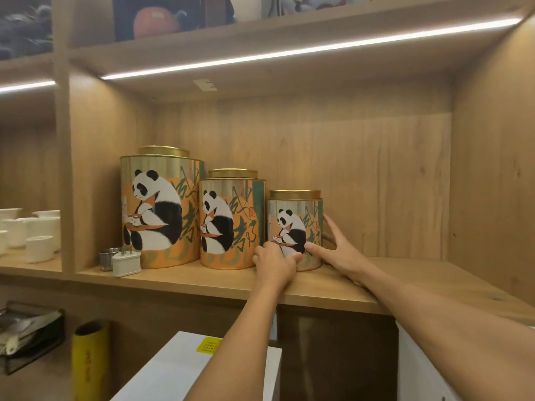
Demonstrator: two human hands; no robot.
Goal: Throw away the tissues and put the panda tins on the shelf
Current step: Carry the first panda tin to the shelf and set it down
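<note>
Three panda tins with gold lids stand upright in a row on the wooden shelf (405,273): a large tin (162,209) at left, a medium tin (231,221) in the middle, a small tin (295,227) at right. My left hand (273,263) presses against the small tin's lower left front. My right hand (335,247) wraps its right side, thumb on the front and fingers behind. Both hands touch the tin as it rests on the shelf. No tissues are in view.
A white plug adapter (126,263) and a small metal cup (107,258) sit left of the large tin. White cups (37,235) fill the neighbouring compartment. Below are a white box (185,369), a yellow roll (89,360) and a black wire basket (31,337).
</note>
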